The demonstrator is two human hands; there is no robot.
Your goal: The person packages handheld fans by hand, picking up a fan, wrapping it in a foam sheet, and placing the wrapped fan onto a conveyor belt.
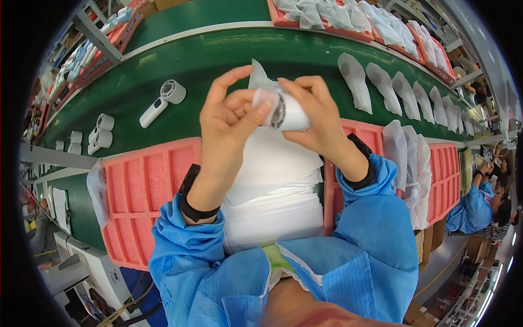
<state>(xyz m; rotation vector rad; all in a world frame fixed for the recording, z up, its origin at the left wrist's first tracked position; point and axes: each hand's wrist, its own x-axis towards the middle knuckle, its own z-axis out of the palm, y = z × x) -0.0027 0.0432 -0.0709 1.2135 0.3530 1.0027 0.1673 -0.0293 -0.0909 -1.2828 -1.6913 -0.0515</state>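
In front of my chest, both hands hold a white handheld fan (294, 113), its round grille turned to the left. My right hand (322, 117) grips the fan's head from the right side, fingers wrapped over it. My left hand (227, 120) closes thumb and fingers on the fan's left side, over a thin translucent piece that looks like part of a bag. Behind the fingers a pale translucent bag tip (259, 74) sticks up. Just below lies a thick stack of translucent white bags (272, 210). The fan's handle is hidden.
More white fans (173, 91) lie on the green conveyor belt (212, 49) to the left. Bagged fans (354, 82) line the belt on the right. Pink compartment trays (144, 177) flank the bag stack. Farther right, a person in blue (471, 210) sits by the line.
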